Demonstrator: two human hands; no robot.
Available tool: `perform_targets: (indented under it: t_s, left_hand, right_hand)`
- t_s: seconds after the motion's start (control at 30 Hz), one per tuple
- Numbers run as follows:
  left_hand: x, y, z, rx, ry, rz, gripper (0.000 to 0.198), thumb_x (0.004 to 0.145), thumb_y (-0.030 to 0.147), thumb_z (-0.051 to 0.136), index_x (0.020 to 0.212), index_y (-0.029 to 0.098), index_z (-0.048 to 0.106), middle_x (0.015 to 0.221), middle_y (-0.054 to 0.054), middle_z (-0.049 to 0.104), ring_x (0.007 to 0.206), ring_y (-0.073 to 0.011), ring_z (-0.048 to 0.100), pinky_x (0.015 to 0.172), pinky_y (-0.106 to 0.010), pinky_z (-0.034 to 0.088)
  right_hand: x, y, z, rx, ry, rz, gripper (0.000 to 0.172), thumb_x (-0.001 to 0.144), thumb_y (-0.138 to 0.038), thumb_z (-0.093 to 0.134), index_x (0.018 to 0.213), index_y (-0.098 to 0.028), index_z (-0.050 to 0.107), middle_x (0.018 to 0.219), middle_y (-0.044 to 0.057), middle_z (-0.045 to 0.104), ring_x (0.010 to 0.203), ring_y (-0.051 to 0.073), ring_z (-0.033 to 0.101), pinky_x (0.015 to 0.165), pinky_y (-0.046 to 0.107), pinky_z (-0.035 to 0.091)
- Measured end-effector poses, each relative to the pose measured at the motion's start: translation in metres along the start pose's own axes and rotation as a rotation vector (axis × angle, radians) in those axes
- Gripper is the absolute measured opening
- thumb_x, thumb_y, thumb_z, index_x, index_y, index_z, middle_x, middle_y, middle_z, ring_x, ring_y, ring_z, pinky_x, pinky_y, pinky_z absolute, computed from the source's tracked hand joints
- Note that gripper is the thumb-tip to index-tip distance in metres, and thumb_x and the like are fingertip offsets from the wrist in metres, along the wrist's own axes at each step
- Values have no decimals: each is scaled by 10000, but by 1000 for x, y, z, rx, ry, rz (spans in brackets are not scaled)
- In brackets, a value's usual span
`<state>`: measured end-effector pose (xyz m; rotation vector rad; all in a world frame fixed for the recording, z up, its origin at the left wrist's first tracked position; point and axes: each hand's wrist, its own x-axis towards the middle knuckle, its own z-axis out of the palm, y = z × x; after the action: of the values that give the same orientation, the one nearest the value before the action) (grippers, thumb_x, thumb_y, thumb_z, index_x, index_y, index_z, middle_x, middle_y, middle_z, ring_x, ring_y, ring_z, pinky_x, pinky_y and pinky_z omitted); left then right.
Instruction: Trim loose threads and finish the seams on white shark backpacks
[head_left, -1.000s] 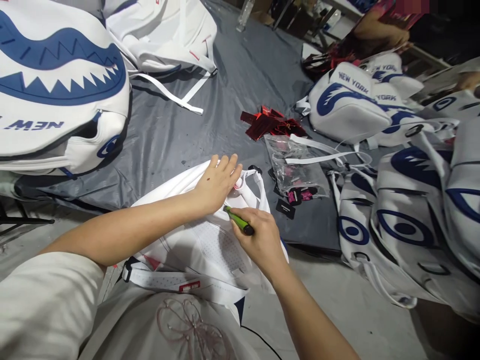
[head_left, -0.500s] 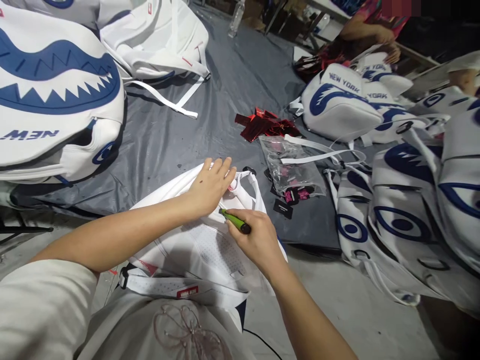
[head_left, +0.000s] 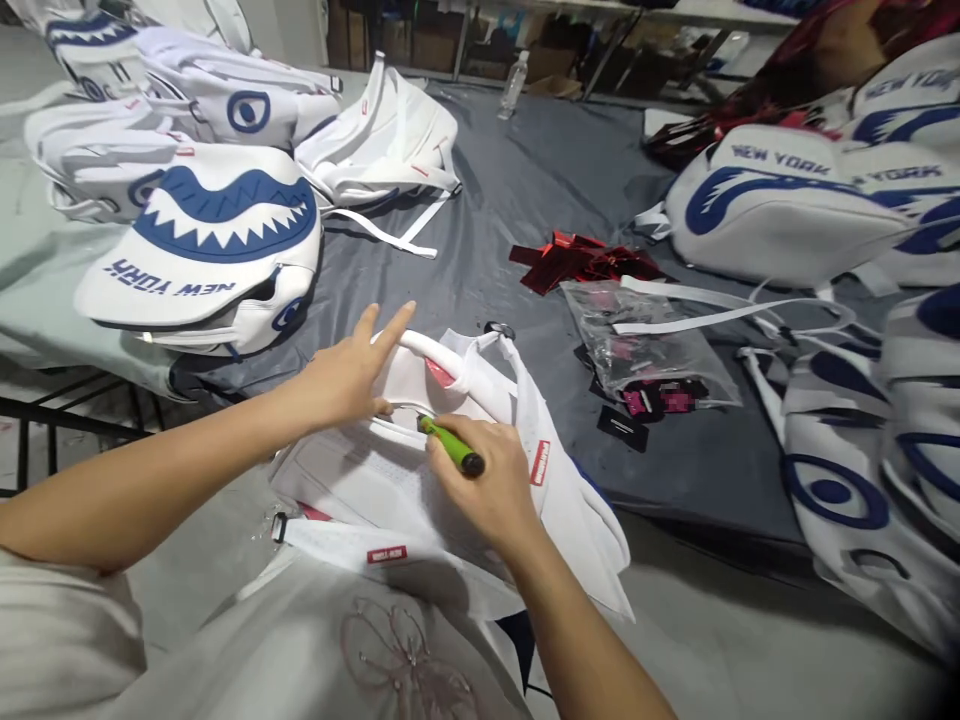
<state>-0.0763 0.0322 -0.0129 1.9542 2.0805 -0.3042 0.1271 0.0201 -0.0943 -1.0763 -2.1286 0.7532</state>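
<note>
A white backpack (head_left: 360, 480) rests against my front at the table edge, its opening facing up with a pale lining and a red tag inside. My left hand (head_left: 341, 380) lies at the left of this opening, fingers spread, its thumb touching the near edge. My right hand (head_left: 491, 480) is closed around a slim green tool (head_left: 450, 447) with a black end. The tool's dark tip points into the opening, near the seam; its exact kind cannot be made out. A strap with a red label (head_left: 540, 462) hangs on the bag's right side.
Shiny red strips (head_left: 589, 262) and a clear plastic bag (head_left: 637, 335) with black tags (head_left: 622, 428) lie on the grey-covered table (head_left: 495, 210). White-and-blue backpacks stand left (head_left: 225, 215) and right (head_left: 780, 210). A plastic bottle (head_left: 514, 85) stands at the far edge.
My left hand has moved left off the top of the bag, and the opening now shows wider. The green tool stays in my right hand. The view has shifted leftward.
</note>
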Motion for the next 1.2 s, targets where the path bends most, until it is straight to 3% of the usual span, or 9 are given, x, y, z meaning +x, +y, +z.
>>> perform_targets:
  t_s: [0.17,0.3,0.57,0.73,0.93,1.03,1.13,1.2]
  left_hand:
    - [1,-21,19,9,-33,-118,1404,683,374,864,1519,342,-264,1620,-248,114,1264,-436,550,921,-468,531]
    - [17,-24,32,0,19,-73,1330,740,319,810,1524,295,-265,1516,-238,328,1146,-390,630,867,-433,544]
    - [31,-29,37,-27,-34,5,1170,843,246,682,1523,284,-269,1508,-235,311,1176,-358,617,893,-409,520]
    - [40,-29,38,38,-58,-17,1344,723,341,822,1536,253,-244,1450,-242,371,1161,-391,610,923,-452,515]
    - [49,-28,46,23,-20,-6,1263,747,240,775,1554,213,-196,1352,-223,450,1076,-353,657,877,-410,530]
    - [48,-32,46,6,-45,27,1156,809,241,692,1556,212,-190,1371,-228,437,1087,-361,650,849,-414,535]
    - [48,-38,45,-14,-68,63,1100,838,224,637,1552,221,-199,1393,-231,419,1065,-357,660,816,-403,537]
    - [50,-42,44,-41,-75,100,1085,849,222,618,1547,228,-213,1399,-226,415,1043,-336,669,803,-381,534]
  right_hand:
    - [-13,-26,23,17,-17,-158,133,896,-249,579,957,-186,679,886,20,752,792,197,649,789,359,349]
    - [-8,-20,31,-13,-42,-158,146,899,-251,589,987,-186,684,905,30,754,815,212,648,803,362,353]
    - [14,-7,40,-65,-136,-65,252,910,-292,634,1145,-223,692,994,33,770,895,230,683,840,375,350]
    - [22,-7,53,-59,-165,-70,269,901,-235,615,1157,-233,697,920,34,769,822,208,677,798,357,348]
    - [21,1,60,-67,-156,-111,328,905,-236,571,1217,-210,669,869,47,750,782,206,651,818,359,395]
    - [18,4,58,-80,-83,-140,319,931,-258,539,1218,-203,665,878,51,753,758,205,644,812,364,419]
    - [22,7,55,-128,97,-207,345,977,-253,483,1283,-191,630,892,57,754,701,184,628,772,349,437]
    - [31,9,52,-218,188,-270,364,984,-201,455,1313,-195,610,922,65,752,777,190,651,793,354,434]
